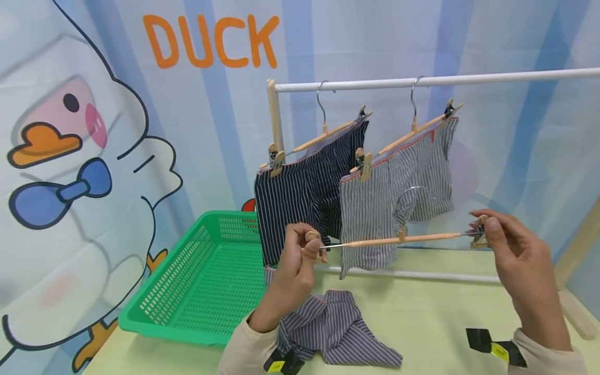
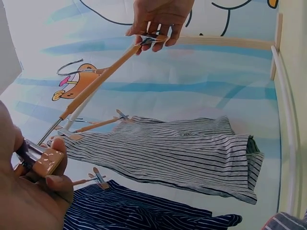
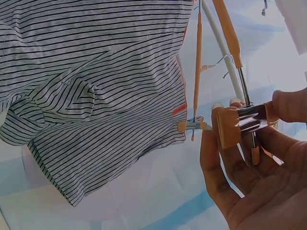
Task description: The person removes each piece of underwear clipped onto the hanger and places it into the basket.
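Note:
Between my two hands, an orange-and-metal clip hanger is stretched level in front of the rack. My left hand pinches the clip at its left end. At the other end, my right hand pinches the wooden clip between thumb and fingers. No garment hangs from this hanger. On the table below it, near my left forearm, lies a pair of grey-purple striped shorts. Behind the hanger hang light grey striped shorts, with dark navy striped shorts to their left, both clipped to hangers.
A white rail on wooden posts carries the two loaded hangers. To the left stands a green plastic basket with perforated sides. A lower white bar runs just above the pale tabletop. A printed duck curtain forms the backdrop.

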A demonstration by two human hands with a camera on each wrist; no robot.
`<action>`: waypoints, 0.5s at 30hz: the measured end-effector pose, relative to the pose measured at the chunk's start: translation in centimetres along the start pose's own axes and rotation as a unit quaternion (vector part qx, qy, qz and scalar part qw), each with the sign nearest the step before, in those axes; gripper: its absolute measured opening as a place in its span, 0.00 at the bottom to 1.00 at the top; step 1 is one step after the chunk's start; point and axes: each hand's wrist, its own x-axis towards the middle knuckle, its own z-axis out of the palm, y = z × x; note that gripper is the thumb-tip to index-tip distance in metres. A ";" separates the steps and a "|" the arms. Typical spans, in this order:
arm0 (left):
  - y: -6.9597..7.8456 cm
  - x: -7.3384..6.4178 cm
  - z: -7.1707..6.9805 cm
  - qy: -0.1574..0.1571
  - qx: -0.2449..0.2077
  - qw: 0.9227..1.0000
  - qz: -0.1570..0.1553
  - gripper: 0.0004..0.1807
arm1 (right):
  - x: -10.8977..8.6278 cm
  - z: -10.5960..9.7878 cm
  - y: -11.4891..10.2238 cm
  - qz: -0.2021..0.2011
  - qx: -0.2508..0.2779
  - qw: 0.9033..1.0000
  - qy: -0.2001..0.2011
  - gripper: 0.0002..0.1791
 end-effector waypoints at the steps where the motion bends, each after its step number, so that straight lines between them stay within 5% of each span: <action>1: 0.0 0.0 0.0 0.001 0.002 1.000 -0.001 0.07 | 0.0 0.0 0.0 0.001 -0.002 1.000 0.001 0.19; 15: 0.1 0.0 0.2 0.022 0.029 0.999 0.009 0.07 | 0.1 0.4 0.0 0.001 0.000 1.000 -0.005 0.20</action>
